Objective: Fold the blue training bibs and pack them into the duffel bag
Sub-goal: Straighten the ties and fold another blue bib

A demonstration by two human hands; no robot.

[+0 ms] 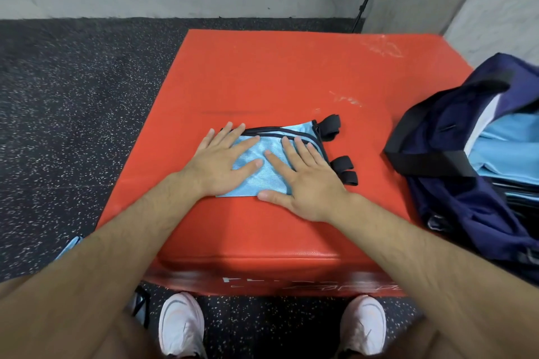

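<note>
A folded light-blue training bib (269,175) with black trim and black elastic straps (341,166) at its right side lies flat in the middle of a red padded box (277,76). My left hand (224,160) presses flat on the bib's left half with straight, spread fingers. On the right half my right hand (306,181) also lies flat, its thumb along the bib's near edge. A navy duffel bag (455,137) stands open at the right edge of the box, and folded blue bibs (507,143) show inside it.
Dark speckled rubber floor (73,96) surrounds the box, with a grey wall behind. Some blue fabric (68,248) shows on the floor at lower left, mostly hidden by my arm. My white shoes (180,326) stand at the box's near edge.
</note>
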